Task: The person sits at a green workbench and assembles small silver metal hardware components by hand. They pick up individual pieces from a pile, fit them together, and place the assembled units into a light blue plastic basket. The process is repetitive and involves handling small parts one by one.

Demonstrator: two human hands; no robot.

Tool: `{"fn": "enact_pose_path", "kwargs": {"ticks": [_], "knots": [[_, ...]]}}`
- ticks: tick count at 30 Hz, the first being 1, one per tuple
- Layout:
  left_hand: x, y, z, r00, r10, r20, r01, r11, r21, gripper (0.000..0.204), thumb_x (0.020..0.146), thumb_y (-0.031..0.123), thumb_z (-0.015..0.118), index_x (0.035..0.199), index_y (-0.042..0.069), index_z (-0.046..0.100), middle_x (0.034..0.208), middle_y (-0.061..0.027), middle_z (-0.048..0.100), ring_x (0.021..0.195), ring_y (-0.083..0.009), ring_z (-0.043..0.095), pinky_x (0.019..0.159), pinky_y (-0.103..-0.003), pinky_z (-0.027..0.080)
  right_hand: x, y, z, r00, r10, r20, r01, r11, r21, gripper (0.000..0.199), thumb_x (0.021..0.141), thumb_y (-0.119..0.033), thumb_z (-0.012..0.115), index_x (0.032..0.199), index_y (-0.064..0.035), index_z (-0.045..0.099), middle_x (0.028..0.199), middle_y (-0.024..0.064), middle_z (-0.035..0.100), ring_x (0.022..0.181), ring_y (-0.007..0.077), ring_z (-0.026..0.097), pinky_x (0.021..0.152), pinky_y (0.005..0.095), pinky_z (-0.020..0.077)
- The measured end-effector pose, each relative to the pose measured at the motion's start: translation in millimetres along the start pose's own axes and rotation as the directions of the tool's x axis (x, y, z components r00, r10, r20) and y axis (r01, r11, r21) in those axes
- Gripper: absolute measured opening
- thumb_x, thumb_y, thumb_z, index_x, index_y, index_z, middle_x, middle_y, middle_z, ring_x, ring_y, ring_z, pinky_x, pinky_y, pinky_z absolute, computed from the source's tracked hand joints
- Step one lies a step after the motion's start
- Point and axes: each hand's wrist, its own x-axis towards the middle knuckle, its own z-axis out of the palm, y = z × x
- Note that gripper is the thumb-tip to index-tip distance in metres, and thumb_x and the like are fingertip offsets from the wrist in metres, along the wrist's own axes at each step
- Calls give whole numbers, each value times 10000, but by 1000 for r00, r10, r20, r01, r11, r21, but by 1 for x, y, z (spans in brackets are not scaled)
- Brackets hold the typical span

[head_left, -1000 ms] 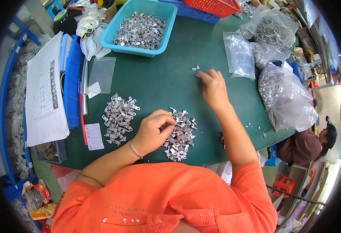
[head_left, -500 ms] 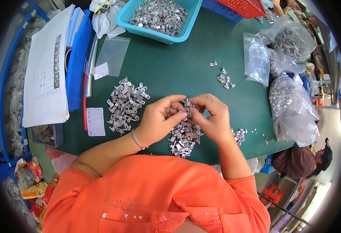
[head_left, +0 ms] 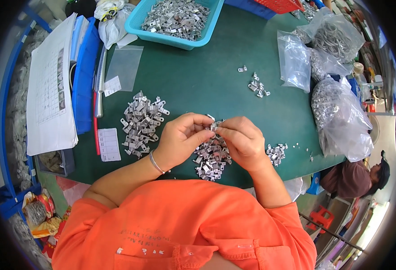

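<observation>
A small silver metal bracket is pinched between the fingertips of my left hand and my right hand. Both hands are closed around it, and the fingers partly hide it. Directly below them lies a heap of similar brackets. To the left of my left hand spreads a larger pile of brackets. Beside my right wrist is a small cluster of metal pieces. Farther off at the right, several loose brackets lie on the green table.
At the back stands a turquoise basket full of metal parts. Bulging plastic bags of parts line the right side. Papers and a blue tray stand at left. A person is beyond the right table edge.
The right fingers have closed in more tightly on the bracket, and its position between the fingertips has shifted. The whole view has moved slightly; the piles look unchanged.
</observation>
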Motion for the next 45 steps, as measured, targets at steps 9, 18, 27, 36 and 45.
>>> {"fn": "enact_pose_path", "kwargs": {"ticks": [9, 18, 27, 36, 45], "knots": [[7, -10, -7, 946, 312, 82, -288, 701, 653, 168, 782, -38, 682, 945, 5, 681, 912, -82, 618, 726, -170, 601, 643, -259, 486, 19, 41, -6, 971, 71, 227, 0, 954, -301, 178, 672, -30, 636, 849, -34, 657, 891, 110, 627, 757, 288, 602, 706, 389, 500], [8, -5, -6, 973, 230, -15, -188, 831, 524, 133, 798, -48, 678, 922, -1, 669, 913, -57, 604, 721, -100, 586, 637, -216, 490, 40, 117, 1, 793, 609, -19, -608, 789, -92, 197, 798, 32, 617, 976, -28, 675, 888, 112, 666, 807, 207, 642, 718, 341, 510], [6, 0, -6, 951, 306, -42, -251, 844, 473, 152, 810, -44, 677, 954, -9, 642, 927, -60, 597, 744, -91, 588, 639, -208, 488, 1, 41, 7, 542, 559, 627, -331, -544, 771, 175, 872, 15, 602, 1041, 54, 623, 1004, 197, 664, 843, 203, 673, 720, 295, 565], [6, 2, -3, 905, 419, 70, -397, 776, 490, 330, 814, -11, 697, 1126, -5, 590, 912, -69, 602, 718, -107, 607, 621, -227, 503, -6, -3, 11, 564, 734, 378, -505, -55, 861, 94, 852, 63, 624, 932, 25, 655, 965, 133, 683, 835, 180, 660, 710, 274, 541], [-1, -9, 6, 958, 286, 13, -284, 945, 163, 216, 826, -30, 688, 1019, -21, 592, 903, -41, 616, 719, -64, 601, 618, -198, 503, -5, -24, 8, 942, 317, -111, -279, 923, 265, 245, 726, 130, 598, 893, -31, 677, 900, 89, 689, 766, 212, 656, 679, 294, 527]]}}
